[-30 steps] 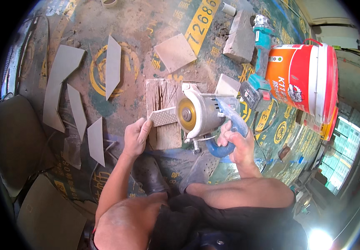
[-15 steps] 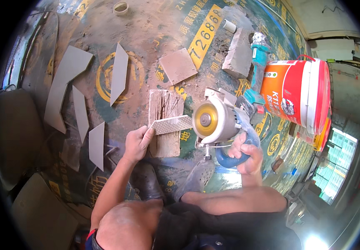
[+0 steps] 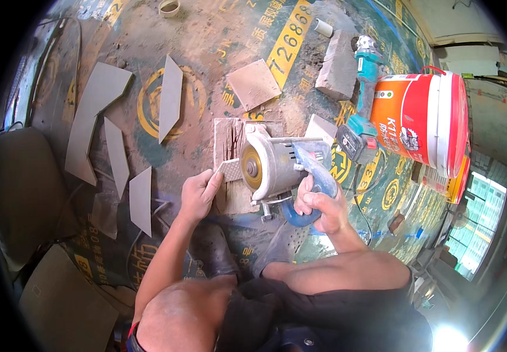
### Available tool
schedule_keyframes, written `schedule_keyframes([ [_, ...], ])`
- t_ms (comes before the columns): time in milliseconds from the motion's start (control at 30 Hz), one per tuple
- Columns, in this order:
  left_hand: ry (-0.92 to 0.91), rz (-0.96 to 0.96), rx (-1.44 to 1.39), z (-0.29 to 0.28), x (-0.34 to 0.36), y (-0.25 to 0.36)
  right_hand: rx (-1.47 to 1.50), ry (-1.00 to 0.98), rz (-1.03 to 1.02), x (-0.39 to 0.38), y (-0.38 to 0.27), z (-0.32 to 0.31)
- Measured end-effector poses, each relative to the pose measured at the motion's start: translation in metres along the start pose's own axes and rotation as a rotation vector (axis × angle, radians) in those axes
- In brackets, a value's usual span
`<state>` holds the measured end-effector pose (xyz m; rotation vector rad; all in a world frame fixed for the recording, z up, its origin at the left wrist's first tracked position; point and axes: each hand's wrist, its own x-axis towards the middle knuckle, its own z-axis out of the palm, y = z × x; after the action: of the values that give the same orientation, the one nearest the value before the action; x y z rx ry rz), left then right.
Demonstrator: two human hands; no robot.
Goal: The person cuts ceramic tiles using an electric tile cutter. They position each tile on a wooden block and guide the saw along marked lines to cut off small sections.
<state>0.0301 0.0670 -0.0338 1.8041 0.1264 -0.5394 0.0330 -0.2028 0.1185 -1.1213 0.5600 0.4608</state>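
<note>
My left hand (image 3: 199,192) pinches one end of a small tile piece (image 3: 232,170) whose dotted side faces up. The tile piece lies over a scored, worn board (image 3: 225,141) on the floor. My right hand (image 3: 324,206) grips the blue handle of a circular tile saw (image 3: 280,167). Its round yellow blade faces left and stands over the tile piece's other end, hiding that end and much of the board. Whether the blade touches the tile cannot be made out.
Several cut grey tile pieces (image 3: 170,100) lie to the left. Beyond the board are a square tile (image 3: 253,85) and a concrete block (image 3: 337,67). A teal angle grinder (image 3: 364,88) leans by an orange-and-white bucket (image 3: 406,120) at right. A cable (image 3: 361,206) trails near my right arm.
The saw has moved left in my right hand and tilted, from the tile piece's right end to over it. My left hand stays on the tile piece.
</note>
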Motion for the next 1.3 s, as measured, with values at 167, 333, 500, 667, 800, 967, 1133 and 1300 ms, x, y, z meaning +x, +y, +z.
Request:
schedule_keyframes([
  [167, 0.0, -0.004, 0.003, -0.002, -0.001, 0.005, -0.026, 0.043, 0.002, 0.002, -0.005, 0.009],
  [333, -0.001, 0.006, -0.006, -0.001, -0.002, 0.005, -0.048, 0.113, -0.025, 0.002, -0.007, 0.014],
  [500, 0.014, 0.017, 0.013, -0.001, -0.001, 0.005, -0.051, 0.124, -0.036, 0.002, -0.007, 0.013],
  [667, 0.018, 0.018, -0.003, -0.001, -0.001, 0.006, -0.047, 0.139, -0.031, 0.003, -0.007, 0.01],
  [800, 0.018, 0.015, -0.007, 0.0, -0.001, 0.005, -0.065, 0.122, -0.043, 0.003, -0.006, 0.007],
  [967, 0.014, 0.013, 0.009, -0.001, -0.001, 0.003, -0.079, 0.123, -0.034, 0.003, -0.007, 0.008],
  [1133, 0.01, 0.003, -0.018, 0.0, -0.001, 0.003, -0.069, 0.132, -0.028, 0.003, -0.007, 0.007],
  [1300, 0.028, 0.032, 0.02, -0.001, 0.0, 0.007, -0.07, 0.131, -0.034, 0.002, -0.007, 0.004],
])
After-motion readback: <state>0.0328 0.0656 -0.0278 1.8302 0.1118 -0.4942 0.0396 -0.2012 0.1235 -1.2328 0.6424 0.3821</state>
